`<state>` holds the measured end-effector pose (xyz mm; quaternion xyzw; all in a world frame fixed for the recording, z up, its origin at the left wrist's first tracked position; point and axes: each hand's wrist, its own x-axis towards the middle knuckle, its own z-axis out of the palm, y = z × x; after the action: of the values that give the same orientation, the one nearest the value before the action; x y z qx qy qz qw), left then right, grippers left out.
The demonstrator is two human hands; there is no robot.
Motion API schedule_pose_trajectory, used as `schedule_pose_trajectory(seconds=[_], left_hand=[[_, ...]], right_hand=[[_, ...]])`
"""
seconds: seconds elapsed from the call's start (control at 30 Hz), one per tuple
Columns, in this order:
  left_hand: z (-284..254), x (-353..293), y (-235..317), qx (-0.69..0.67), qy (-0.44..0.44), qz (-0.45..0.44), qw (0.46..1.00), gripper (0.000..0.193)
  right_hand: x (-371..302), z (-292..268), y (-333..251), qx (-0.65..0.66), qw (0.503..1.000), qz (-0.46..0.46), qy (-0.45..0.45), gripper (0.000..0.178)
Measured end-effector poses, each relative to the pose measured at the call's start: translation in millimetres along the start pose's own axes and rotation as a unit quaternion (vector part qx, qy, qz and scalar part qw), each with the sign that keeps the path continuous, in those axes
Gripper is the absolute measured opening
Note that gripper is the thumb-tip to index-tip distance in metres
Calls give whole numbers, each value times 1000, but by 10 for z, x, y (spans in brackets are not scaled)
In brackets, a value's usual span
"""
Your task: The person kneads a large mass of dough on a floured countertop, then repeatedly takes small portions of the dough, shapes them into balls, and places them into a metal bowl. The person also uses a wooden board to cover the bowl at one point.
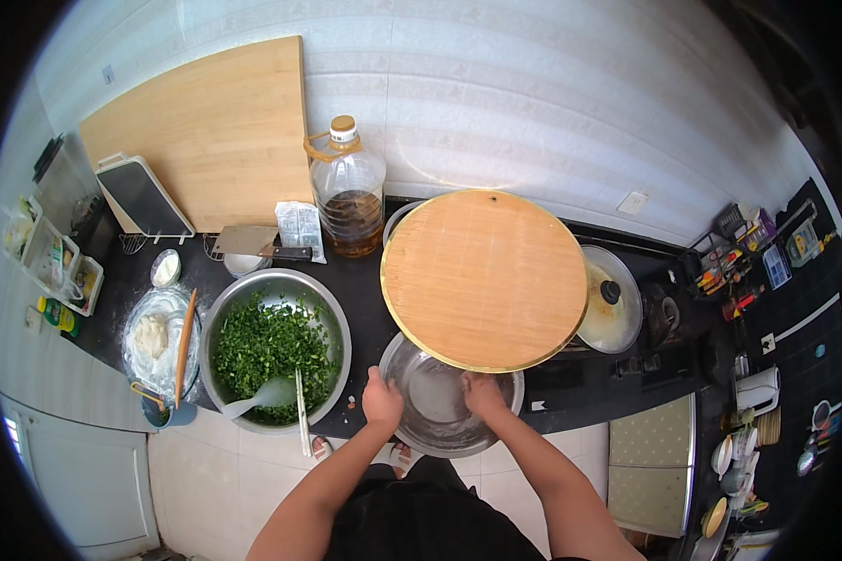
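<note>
A metal basin (440, 439) with whitish residue inside sits at the counter's front edge before me. My left hand (382, 397) is closed on its left rim, thumb up. My right hand (484, 395) is over the basin's right part, fingers curled beside the near edge of a round wooden board (485, 280). What those fingertips hold, if anything, is hidden. The board overlaps the basin's far rim. To the left stands a large steel bowl (344, 346) of chopped greens (267, 341), with a pale spatula (269, 394) and chopsticks (301, 411) in it.
At far left, a floured tray holds dough (152, 335) and a rolling pin (186, 348). Behind the greens lie a cleaver (257, 243) and an oil jug (351, 201). A lidded pan (617, 313) stands right of the board. A large rectangular board (215, 131) leans on the wall.
</note>
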<state>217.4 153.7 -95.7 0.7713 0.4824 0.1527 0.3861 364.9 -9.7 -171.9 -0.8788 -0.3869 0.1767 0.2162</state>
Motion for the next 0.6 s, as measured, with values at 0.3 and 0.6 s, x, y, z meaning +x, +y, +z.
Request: schedule_pose_trajectory(seconds=[0.3, 0.6], left_hand=[[25, 15, -41, 2, -3, -2, 1000, 28], [5, -2, 9, 11, -11, -6, 1000, 30]], right_hand=[[-229, 137, -348, 120, 982, -69, -132, 23], [260, 325, -533, 98, 993, -68, 13, 22]])
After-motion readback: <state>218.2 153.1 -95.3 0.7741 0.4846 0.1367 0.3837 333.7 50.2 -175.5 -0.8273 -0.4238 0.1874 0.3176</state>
